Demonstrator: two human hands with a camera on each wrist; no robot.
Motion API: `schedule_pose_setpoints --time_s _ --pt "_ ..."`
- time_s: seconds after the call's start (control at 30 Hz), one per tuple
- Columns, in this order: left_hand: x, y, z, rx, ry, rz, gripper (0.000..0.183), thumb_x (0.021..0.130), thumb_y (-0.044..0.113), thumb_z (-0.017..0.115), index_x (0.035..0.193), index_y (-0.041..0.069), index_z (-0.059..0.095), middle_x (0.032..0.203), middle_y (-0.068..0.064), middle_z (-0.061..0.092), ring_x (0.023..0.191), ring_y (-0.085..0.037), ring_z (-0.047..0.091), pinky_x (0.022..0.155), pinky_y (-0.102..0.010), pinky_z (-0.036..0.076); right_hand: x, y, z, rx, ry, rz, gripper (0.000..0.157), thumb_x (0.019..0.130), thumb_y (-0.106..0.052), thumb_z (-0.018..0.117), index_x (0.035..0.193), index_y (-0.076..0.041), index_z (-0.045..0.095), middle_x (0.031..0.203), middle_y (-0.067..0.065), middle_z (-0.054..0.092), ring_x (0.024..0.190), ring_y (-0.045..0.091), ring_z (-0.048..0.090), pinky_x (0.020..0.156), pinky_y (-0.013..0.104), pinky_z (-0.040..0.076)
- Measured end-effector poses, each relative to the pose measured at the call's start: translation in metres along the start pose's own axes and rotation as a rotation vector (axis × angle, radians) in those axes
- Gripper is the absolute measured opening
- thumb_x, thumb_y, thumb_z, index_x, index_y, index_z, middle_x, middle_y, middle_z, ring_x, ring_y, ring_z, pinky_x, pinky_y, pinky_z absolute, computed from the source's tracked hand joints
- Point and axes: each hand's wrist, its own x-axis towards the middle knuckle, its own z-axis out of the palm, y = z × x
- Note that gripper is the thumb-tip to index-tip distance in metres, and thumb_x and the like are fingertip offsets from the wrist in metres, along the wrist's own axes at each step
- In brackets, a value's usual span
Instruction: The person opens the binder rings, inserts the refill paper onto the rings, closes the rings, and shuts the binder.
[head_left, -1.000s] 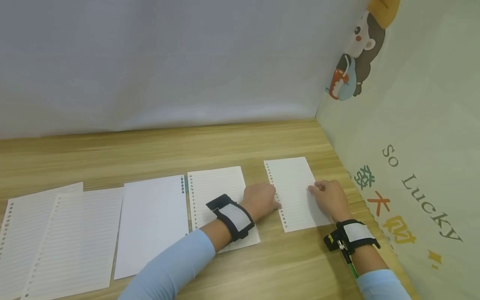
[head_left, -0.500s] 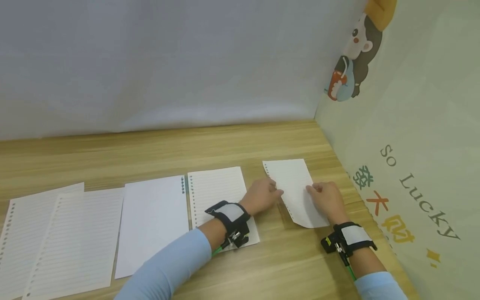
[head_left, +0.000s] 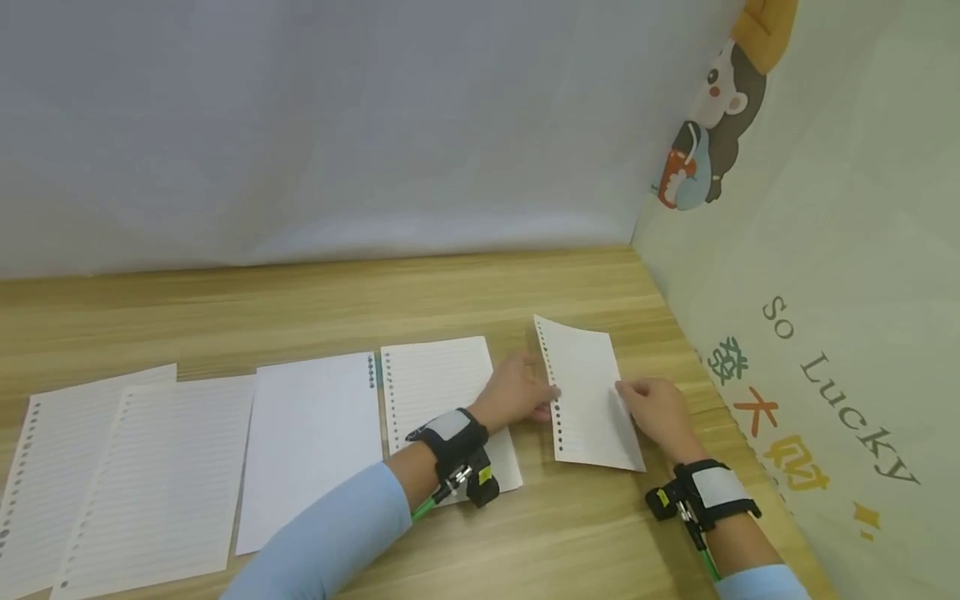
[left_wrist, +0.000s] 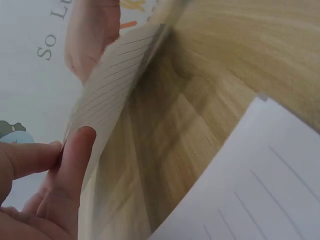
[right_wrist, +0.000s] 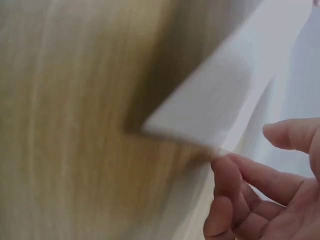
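Both hands have the small white lined loose-leaf sheet (head_left: 587, 392) pinched, lifted off the light wooden table (head_left: 300, 300). Left hand (head_left: 517, 392) grips the punched-hole edge, right hand (head_left: 660, 408) the opposite edge. Its long axis runs away from the person. Thin, floppy paper, with similar lined sheets (head_left: 442, 392) flat to the left.

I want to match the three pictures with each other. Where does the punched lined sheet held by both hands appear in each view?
Head: the punched lined sheet is right of centre, lifted between the left hand and the right hand.
Left wrist: it runs as a tilted strip in the upper left, pinched by the left hand's fingers.
Right wrist: a blurred white corner at the centre right.
Shared landmark: the wooden tabletop.
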Motion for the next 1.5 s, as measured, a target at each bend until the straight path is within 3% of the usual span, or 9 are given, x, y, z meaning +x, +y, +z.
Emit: schedule_pose_setpoints --time_s 0.17,0.37,0.57,0.63,0.77,1.0,1.27,1.5 --pt "-0.011 0.003 -0.011 -0.082 -0.029 0.034 0.057 0.087 0.005 0.065 0.140 -0.006 0.044 0.107 -0.028 0.073 0.074 -0.026 0.071 0.077 -0.041 0.062 -0.004 0.003 -0.005 0.085 -0.079 0.013 0.049 0.097 -0.034 0.050 0.099 0.011 0.068 0.075 0.011 0.065 0.063 0.018 0.058 0.055 0.028 0.047" --pt "-0.026 0.006 -0.027 -0.137 -0.052 0.066 0.061 0.088 0.004 0.065 0.144 0.001 0.042 0.107 -0.028 0.072 0.063 -0.010 0.065 0.071 -0.032 0.063 0.000 -0.001 -0.005 0.356 -0.300 0.060 0.055 0.097 -0.039 0.049 0.121 0.009 0.060 0.071 -0.005 0.066 0.057 0.008 0.054 0.053 0.023 0.045" --pt "-0.042 -0.001 -0.039 -0.137 -0.060 0.061 0.061 0.089 0.005 0.064 0.145 0.001 0.041 0.106 -0.028 0.072 0.069 -0.015 0.070 0.072 -0.033 0.063 0.006 -0.002 0.000 0.676 -0.496 0.051 0.028 0.099 -0.030 0.050 0.085 -0.011 0.067 0.051 -0.013 0.052 0.045 0.002 0.039 0.045 0.017 0.033" --pt "-0.048 -0.005 -0.043 -0.102 -0.047 0.062 0.061 0.089 0.007 0.064 0.144 0.000 0.040 0.105 -0.027 0.073 0.071 -0.018 0.071 0.073 -0.035 0.063 0.007 -0.003 0.001 0.749 -0.533 0.018 0.025 0.099 -0.024 0.050 0.082 -0.017 0.067 0.049 -0.014 0.046 0.043 0.001 0.036 0.044 0.017 0.027" --pt "-0.059 -0.015 -0.051 -0.023 0.003 0.051 0.060 0.089 0.010 0.065 0.142 -0.002 0.042 0.102 -0.023 0.075 0.069 -0.020 0.072 0.074 -0.039 0.063 0.007 -0.009 0.005 0.759 -0.504 -0.034 0.013 0.096 -0.021 0.057 0.098 -0.014 0.067 0.053 -0.014 0.045 0.045 0.001 0.038 0.044 0.017 0.026" --pt "-0.072 -0.030 -0.063 0.022 0.070 0.012 0.055 0.087 0.012 0.066 0.136 -0.006 0.048 0.097 -0.023 0.076 0.065 -0.020 0.071 0.066 -0.038 0.064 0.004 -0.026 0.016 0.665 -0.419 -0.048 0.043 0.094 -0.020 0.059 0.125 0.010 0.054 0.053 -0.014 0.045 0.046 0.001 0.040 0.042 0.014 0.032" --pt "-0.080 -0.040 -0.079 0.062 0.164 -0.031 0.042 0.090 0.016 0.063 0.126 -0.005 0.059 0.086 -0.018 0.078 0.059 -0.018 0.070 0.059 -0.033 0.063 0.001 -0.043 0.032 0.674 -0.407 -0.040 0.045 0.096 -0.013 0.055 0.131 0.015 0.048 0.052 -0.013 0.042 0.045 0.001 0.037 0.042 0.014 0.031" --pt "-0.074 -0.042 -0.090 0.239 0.295 -0.095 0.025 0.090 0.018 0.062 0.103 0.000 0.072 0.072 -0.009 0.075 0.050 -0.013 0.062 0.050 -0.026 0.055 0.007 -0.047 0.045 0.717 -0.392 0.015 0.042 0.094 -0.011 0.057 0.127 0.015 0.051 0.050 -0.012 0.043 0.044 0.001 0.037 0.041 0.014 0.031"
